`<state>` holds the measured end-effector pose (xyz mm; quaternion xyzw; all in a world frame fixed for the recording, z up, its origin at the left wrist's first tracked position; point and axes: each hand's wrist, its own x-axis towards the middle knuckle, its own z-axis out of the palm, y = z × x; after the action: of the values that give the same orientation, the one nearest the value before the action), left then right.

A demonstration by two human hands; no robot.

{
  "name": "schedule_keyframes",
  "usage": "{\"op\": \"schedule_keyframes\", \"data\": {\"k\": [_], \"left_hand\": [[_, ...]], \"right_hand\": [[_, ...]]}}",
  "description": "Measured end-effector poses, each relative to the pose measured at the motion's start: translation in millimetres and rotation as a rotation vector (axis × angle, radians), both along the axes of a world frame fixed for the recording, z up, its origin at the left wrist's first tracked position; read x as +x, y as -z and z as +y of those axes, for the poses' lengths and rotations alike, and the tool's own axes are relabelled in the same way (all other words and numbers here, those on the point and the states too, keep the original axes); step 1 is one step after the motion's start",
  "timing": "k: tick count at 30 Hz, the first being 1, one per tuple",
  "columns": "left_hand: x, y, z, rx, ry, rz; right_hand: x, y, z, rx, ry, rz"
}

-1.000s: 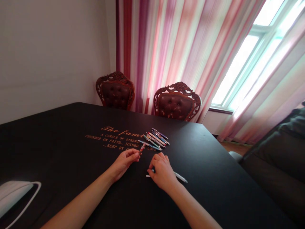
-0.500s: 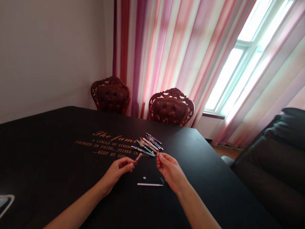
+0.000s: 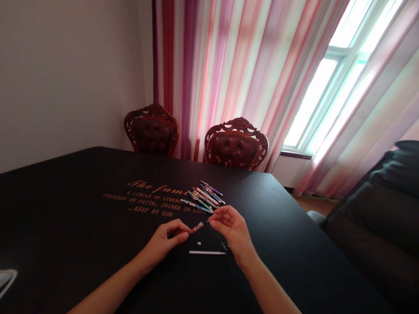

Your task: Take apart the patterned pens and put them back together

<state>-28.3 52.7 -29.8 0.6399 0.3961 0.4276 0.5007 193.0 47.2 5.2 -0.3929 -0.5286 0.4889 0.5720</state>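
Observation:
My left hand (image 3: 173, 233) pinches a short red-and-white patterned pen barrel (image 3: 197, 227), its free end pointing right. Across a small gap, my right hand (image 3: 231, 229) is closed, thumb against fingers, on a tiny part whose kind I cannot make out. Below the hands lies a thin white pen refill (image 3: 207, 253), its tip to the right. A small whitish piece (image 3: 199, 243) sits just above the refill. Close under my right hand is a small clear piece, perhaps a spring (image 3: 224, 246). Behind my hands lies a pile of several colourful pens (image 3: 206, 195).
The black table (image 3: 65, 218) carries gold lettering (image 3: 147, 198) left of the pens. Two carved chairs (image 3: 152, 131) stand at its far edge. A dark leather sofa (image 3: 376, 222) is on the right. A white-edged object (image 3: 7, 279) shows at the left edge.
My left hand has shifted slightly right and tipped the barrel flatter. My right hand has turned and moved a little left, bringing its fingertips closer to the barrel's end.

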Motion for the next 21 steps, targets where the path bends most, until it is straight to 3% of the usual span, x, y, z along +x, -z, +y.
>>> {"op": "schedule_keyframes", "data": {"k": [8, 21], "left_hand": [[0, -1.6, -1, 0.045, 0.003, 0.068], [0, -4.8, -2, 0.092, 0.001, 0.109]], "right_hand": [[-11, -19.3, -17, 0.374, 0.151, -0.519], [-15, -14.2, -22, 0.483, 0.165, -0.673]]}}
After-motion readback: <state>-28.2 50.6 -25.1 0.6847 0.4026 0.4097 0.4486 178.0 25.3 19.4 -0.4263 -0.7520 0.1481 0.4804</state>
